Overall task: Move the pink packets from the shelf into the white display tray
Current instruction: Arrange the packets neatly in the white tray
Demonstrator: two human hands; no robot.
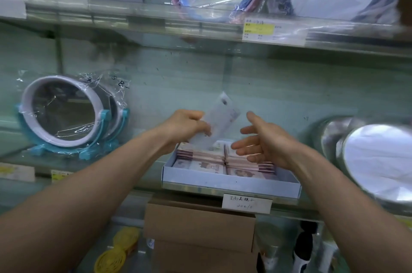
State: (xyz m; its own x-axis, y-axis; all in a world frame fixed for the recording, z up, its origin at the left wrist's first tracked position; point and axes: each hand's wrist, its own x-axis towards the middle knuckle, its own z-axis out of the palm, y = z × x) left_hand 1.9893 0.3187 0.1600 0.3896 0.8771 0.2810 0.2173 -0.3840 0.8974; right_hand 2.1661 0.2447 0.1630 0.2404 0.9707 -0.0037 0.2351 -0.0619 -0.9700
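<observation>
A white display tray (pixel 229 182) sits on the middle shelf, its front wall at the shelf edge. Inside it lie two rows of stacked pink packets (pixel 201 156). My left hand (pixel 186 125) grips one pale packet (pixel 220 114) tilted upward above the tray's back left part; motion blur washes out its colour. My right hand (pixel 260 141) hovers open over the tray's right side, fingers spread toward the held packet, touching nothing that I can see.
A round mirror on a blue stand (pixel 66 114), wrapped in plastic, stands at the left. Round silver mirrors (pixel 376 159) crowd the right. A handwritten label (pixel 247 203) hangs under the tray. Brown cardboard boxes (pixel 200 226) and yellow items (pixel 116 252) sit on the shelf below.
</observation>
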